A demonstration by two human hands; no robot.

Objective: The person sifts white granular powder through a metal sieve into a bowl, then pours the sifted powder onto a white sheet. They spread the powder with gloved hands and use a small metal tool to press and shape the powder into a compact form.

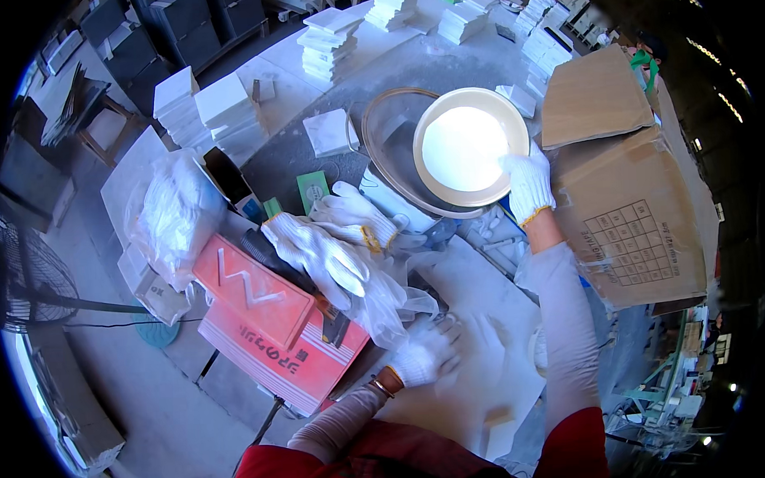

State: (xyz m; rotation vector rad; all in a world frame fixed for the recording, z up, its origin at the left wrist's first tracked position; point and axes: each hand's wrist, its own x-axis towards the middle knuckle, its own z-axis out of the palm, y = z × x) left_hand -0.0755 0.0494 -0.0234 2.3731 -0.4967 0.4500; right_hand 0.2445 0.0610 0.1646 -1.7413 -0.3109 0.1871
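1. Your right hand (528,183) grips the right rim of the round lamp (472,147), lifted just left of the cardboard box (630,222); it is not yet set down anywhere.
2. Your left hand (422,360) lies flat and open on a white sheet (486,320) below the lamp.
3. Count: one lamp in hand, one clear ring (387,129) behind it, two spare gloves (332,241) left of the lamp, several stacks of white boxes (329,43) beyond it.

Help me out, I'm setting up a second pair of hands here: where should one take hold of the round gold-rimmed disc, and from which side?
Probably at the gold rim of the round disc, pinched from its right edge, where the gloved right hand already grips it. The disc is flat and wide with a smooth white face, and it is tilted over the clear round cover, so only the rim offers purchase.
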